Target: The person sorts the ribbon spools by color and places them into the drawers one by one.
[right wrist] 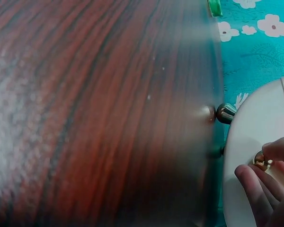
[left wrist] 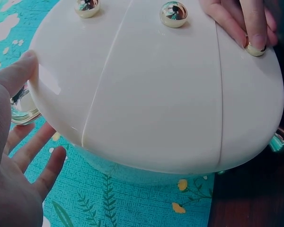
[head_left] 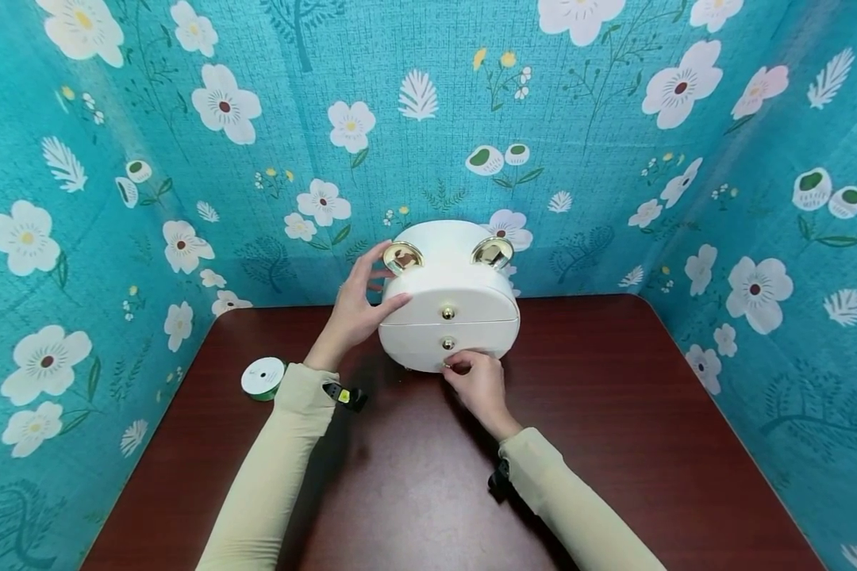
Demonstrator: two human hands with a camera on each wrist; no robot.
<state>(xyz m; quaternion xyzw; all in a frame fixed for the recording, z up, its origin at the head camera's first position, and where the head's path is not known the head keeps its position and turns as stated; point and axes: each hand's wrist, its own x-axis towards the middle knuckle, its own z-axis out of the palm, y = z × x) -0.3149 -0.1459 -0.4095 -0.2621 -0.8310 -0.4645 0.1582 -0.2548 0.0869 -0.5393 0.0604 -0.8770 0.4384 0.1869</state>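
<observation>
A glossy white rounded storage box (head_left: 451,277) stands upright at the back of the table, with two gold ears on top. Seams split its front into three drawers, each with a round gold knob; the drawers sit flush. My right hand (head_left: 477,387) pinches the lowest gold knob (left wrist: 255,48) between thumb and fingers. At the box's upper left, my left hand (head_left: 360,305) rests its thumb on the front edge. Its other fingers are spread beside the left gold ear (head_left: 403,257), as the left wrist view (left wrist: 16,156) shows for this hand.
A white-faced spool of green ribbon (head_left: 263,376) lies on the dark red wooden table (head_left: 600,412), left of my left forearm. Blue flowered cloth (head_left: 278,159) hangs behind the box and along both sides. Small gold feet (right wrist: 226,113) support the box.
</observation>
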